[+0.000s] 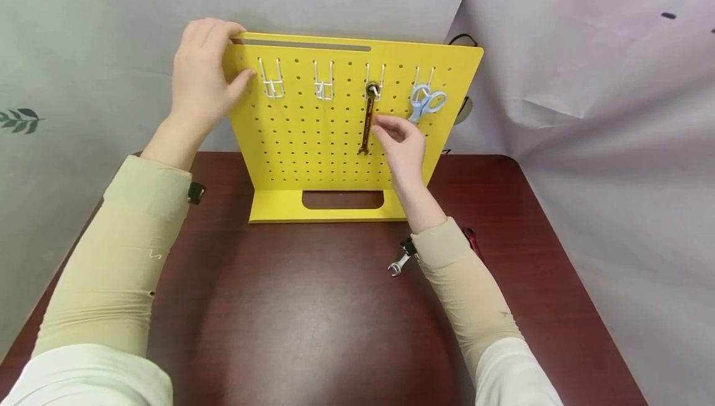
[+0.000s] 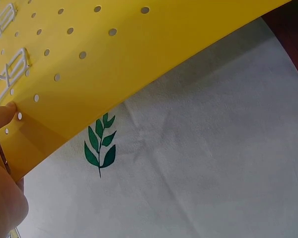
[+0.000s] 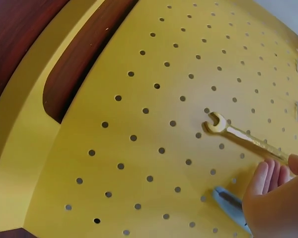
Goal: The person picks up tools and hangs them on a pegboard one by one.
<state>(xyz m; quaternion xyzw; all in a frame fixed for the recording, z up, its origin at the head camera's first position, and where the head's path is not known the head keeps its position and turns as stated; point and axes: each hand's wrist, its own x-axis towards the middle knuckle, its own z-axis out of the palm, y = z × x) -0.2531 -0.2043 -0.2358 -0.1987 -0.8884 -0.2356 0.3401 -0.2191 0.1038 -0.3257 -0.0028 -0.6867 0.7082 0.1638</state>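
A yellow pegboard (image 1: 301, 145) stands upright on the table. My left hand (image 1: 203, 74) grips its upper left corner, thumb on the front face and fingers over the top edge; the thumb also shows on the board in the left wrist view. A combination wrench (image 1: 368, 121) hangs by its ring end from a white wire hook (image 1: 375, 74), open end downward. Just right of its shaft is my right hand (image 1: 403, 145), fingers loosely bent; contact with the wrench is unclear. Light blue scissors (image 1: 422, 102) hang on the rightmost hook, blades partly hidden behind the right hand.
Two more white wire hooks, a left one (image 1: 272, 80) and a middle one (image 1: 323, 81), hold nothing. On the dark red table (image 1: 313, 306) lie a silver wrench (image 1: 398, 266) and a red-handled tool (image 1: 472, 239), both partly covered by the right forearm. Pale cloth (image 1: 631, 164) surrounds the table.
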